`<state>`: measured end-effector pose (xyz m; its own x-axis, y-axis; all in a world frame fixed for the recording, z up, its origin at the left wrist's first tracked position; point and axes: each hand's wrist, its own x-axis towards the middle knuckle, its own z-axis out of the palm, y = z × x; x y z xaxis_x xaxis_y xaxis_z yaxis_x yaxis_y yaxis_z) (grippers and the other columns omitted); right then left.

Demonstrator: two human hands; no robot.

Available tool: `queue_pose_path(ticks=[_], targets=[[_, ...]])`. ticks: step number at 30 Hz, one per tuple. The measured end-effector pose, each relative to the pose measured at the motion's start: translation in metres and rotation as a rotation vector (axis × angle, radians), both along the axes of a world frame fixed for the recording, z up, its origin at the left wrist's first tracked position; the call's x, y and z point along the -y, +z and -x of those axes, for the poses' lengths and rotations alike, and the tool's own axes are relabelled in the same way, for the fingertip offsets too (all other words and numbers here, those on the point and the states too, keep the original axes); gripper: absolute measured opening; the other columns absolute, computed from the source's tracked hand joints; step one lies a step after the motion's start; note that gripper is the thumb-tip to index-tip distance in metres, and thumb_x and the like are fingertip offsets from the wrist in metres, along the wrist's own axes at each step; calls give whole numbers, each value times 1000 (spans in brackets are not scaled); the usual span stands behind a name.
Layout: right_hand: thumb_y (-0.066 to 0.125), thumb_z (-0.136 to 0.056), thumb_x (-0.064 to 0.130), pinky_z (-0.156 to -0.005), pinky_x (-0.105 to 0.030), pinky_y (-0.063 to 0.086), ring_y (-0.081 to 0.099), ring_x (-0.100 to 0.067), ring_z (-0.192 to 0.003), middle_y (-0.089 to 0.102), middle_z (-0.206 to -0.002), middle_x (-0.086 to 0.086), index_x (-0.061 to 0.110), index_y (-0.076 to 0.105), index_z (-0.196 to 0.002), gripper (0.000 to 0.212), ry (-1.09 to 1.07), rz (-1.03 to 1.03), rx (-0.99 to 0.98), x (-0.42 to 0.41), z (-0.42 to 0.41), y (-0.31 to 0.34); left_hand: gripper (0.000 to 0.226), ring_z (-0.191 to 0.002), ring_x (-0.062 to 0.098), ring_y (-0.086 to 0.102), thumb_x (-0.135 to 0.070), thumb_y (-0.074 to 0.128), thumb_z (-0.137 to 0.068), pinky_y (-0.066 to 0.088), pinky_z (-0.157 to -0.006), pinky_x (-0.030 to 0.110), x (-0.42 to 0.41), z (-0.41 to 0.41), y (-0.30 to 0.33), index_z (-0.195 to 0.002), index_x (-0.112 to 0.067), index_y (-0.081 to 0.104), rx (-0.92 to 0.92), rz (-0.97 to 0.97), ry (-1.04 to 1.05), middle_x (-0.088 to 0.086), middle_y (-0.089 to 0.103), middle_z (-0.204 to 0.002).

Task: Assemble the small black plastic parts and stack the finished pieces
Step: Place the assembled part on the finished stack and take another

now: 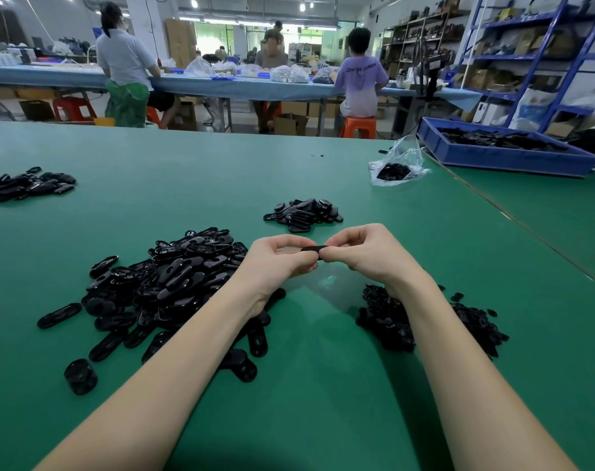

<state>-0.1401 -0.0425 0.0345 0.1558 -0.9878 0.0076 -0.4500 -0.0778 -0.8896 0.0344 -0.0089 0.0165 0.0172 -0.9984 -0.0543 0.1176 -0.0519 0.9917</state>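
On the green work table [221, 164], a small flat black plastic part [313, 248] is held edge-on above the surface, so only its thin dark rim shows as a short bar between the two hands; its face and any details cannot be made out. It hangs in the air over the bare patch of table between the two nearest heaps.

The left hand [278, 259] comes in from the lower left with its forearm crossing the big heap, fingers curled over and the thumb beneath, pinching the left end of the part. The right hand [364, 253] mirrors it from the lower right, fingers bent and closed tight on the right end. Both hands grip the same piece, knuckles up, fingertips nearly meeting.

Going left to right around that held part, there are four loose heaps of black pieces on the table. Far to the left and farther back lies a low heap of glossy black oval pieces [27, 185]. Just left of the part sprawls the large heap of black oblong plastic shells [167, 283], too many to count, with single shells strayed at its near edge. Behind the part sits a small pile of rounded black pieces [304, 211]. To its right and nearer, under the right forearm, lies a heap of smaller black round parts [391, 317]. Farther back right are one clear plastic bag [399, 161] with black pieces inside and one blue plastic tray [503, 154] of black parts.
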Motion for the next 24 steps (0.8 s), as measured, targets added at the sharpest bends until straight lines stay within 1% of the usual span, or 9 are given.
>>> queue_pose_path(ticks=[5, 9, 12, 15, 17, 19, 21, 23, 24], targets=[[85, -80, 24, -47, -8, 35, 46, 3, -45, 56, -52, 17, 19, 75, -75, 13, 14, 21, 18, 1, 1, -1, 14, -76, 15, 74, 5, 72, -85, 56, -71, 16, 0, -1, -1, -95, -5, 74, -18, 11, 1, 10, 77, -85], [85, -82, 22, -48, -9, 35, 47, -1, -48, 59, -60, 9, 18, 75, -77, 12, 28, 32, 32, 0, 2, -2, 14, -75, 13, 74, 4, 73, -85, 55, -70, 15, 1, 0, -2, -95, -5, 74, 2, 25, 5, 10, 77, -85], [84, -82, 21, -46, -10, 35, 46, -2, -47, 59, -60, 9, 18, 73, -77, 13, 19, 46, 16, 0, 0, -3, 14, -73, 13, 73, 5, 73, -84, 55, -71, 15, 1, 1, -2, -92, -7, 74, 21, 33, 31, 9, 77, -83], [84, -80, 22, -46, -11, 35, 46, -1, -46, 59, -58, 10, 18, 71, -75, 14, 8, 63, -24, 0, -4, -4, 14, -75, 14, 73, 4, 74, -84, 57, -76, 19, 1, 4, -5, -89, -9, 74, 68, 30, 60, 11, 77, -86], [84, -76, 25, -48, -12, 37, 48, -1, -46, 61, -56, 12, 20, 69, -70, 16, -25, 120, -77, 0, -7, -7, 14, -76, 15, 73, 2, 74, -84, 57, -81, 22, 1, 5, -6, -88, -12, 73, 111, 42, 80, 11, 77, -86], [83, -75, 26, -51, -13, 40, 51, 1, -48, 63, -56, 15, 22, 69, -71, 16, -56, 179, -72, 0, -11, -10, 14, -78, 17, 73, -1, 74, -85, 57, -84, 24, 2, 2, -6, -88, -15, 73, 140, 82, 93, 7, 77, -83], [83, -80, 24, -51, -11, 39, 51, 3, -49, 63, -55, 18, 22, 71, -75, 14, -33, 173, 1, 0, -13, -13, 13, -79, 13, 74, -10, 76, -85, 56, -83, 23, 4, -5, -5, -90, -21, 74, 307, 171, 116, 0, 77, -80], [82, -84, 24, -50, -10, 38, 50, 2, -49, 62, -55, 18, 22, 73, -81, 10, 2, 116, 40, -1, -11, -14, 15, -72, -1, 69, -17, 78, -82, 51, -74, 13, 4, -11, -5, -92, -28, 73, 573, 300, 119, -10, 75, -80], [82, -85, 24, -50, -10, 37, 50, 2, -49, 62, -56, 17, 21, 74, -84, 8, 10, 88, 54, -1, -9, -14, 17, -70, -4, 66, -18, 78, -81, 48, -71, 9, 4, -12, -5, -92, -30, 73, 681, 358, 102, -15, 74, -82]])
